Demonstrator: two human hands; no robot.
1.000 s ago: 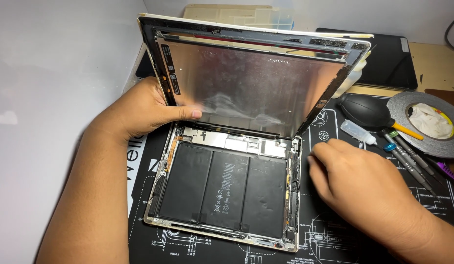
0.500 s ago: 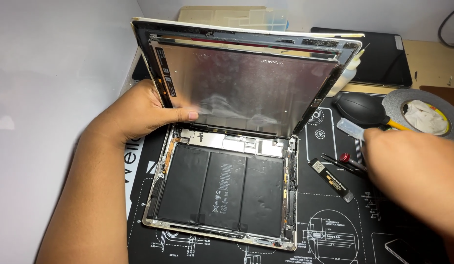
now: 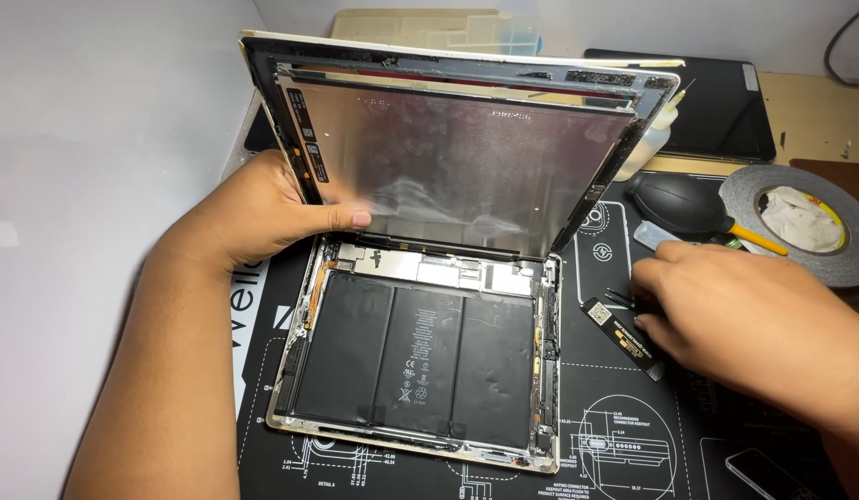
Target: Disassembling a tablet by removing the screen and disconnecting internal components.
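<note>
At 3 o'clock of the opened tablet (image 3: 416,370), right hand (image 3: 744,319) pinches tweezers (image 3: 622,297) beside a black part (image 3: 624,336); left hand (image 3: 263,218) grips the raised screen (image 3: 457,157).

Your black mat (image 3: 633,444) carries white line drawings; the raised screen (image 3: 457,171) is silvery grey (black-edged), the batteries (image 3: 416,356) black.

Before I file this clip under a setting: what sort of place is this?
Probably an electronics repair bench: an opened tablet with its screen propped up by the left hand, on a black printed work mat, beside a tape roll.
</note>
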